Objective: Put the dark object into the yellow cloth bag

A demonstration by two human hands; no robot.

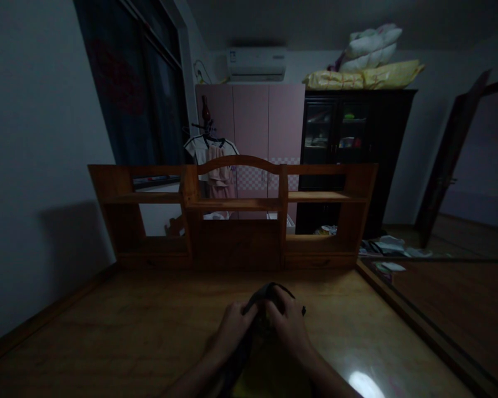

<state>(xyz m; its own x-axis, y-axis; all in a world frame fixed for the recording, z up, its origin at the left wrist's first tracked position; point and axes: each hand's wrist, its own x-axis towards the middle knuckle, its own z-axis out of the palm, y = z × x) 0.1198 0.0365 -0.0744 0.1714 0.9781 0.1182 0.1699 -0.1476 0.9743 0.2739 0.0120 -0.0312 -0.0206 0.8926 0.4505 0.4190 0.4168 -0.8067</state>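
Note:
My left hand (231, 327) and my right hand (289, 325) meet low in the middle of the head view, over a wooden desk top (128, 331). Both have their fingers curled around a small dark object (268, 296) that looks like cloth or a strap; the light is too dim to name it. Part of it trails down between my forearms. The two hands touch each other at the object.
A wooden shelf unit (232, 213) with open compartments stands along the desk's back edge. Behind it are a pink wardrobe (251, 124), a dark cabinet (357, 138) topped with bedding, and clothes on a rack (213, 152). An open door (452, 160) is at right.

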